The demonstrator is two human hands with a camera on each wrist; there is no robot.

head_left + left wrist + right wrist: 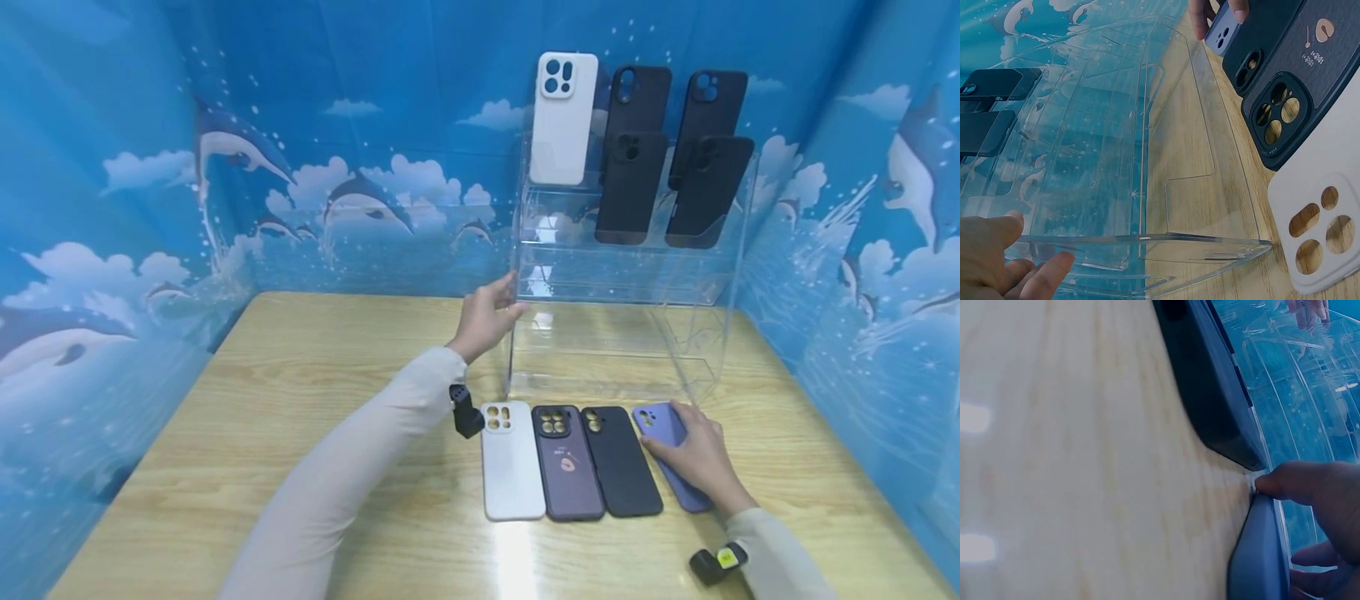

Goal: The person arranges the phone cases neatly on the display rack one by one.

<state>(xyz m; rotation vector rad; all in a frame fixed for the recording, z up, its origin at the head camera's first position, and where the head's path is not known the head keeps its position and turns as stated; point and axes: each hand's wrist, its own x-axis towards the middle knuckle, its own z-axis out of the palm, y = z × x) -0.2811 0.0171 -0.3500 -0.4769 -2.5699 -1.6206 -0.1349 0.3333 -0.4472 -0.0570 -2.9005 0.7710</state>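
My left hand [483, 322] holds the left side edge of a clear tiered display stand [600, 387], thumb inside the panel and fingers outside it in the left wrist view. At the row's right end, my right hand [697, 450] grips a purple phone case [663, 419] by its edges; the case lies at a slant on the table. In the right wrist view the thumb presses against the edge of the purple case [1260, 550]. Left of it lie a black phone case [624, 462], a dark purple-grey case with a small print [572, 492] and a white case [513, 475].
On the stand's top tier stand a white case [562, 133] and two black cases [651, 96] [723, 104]. Two more black cases [630, 192] [705, 196] stand one tier lower. A blue dolphin-print curtain [375, 125] surrounds the wooden table [300, 375].
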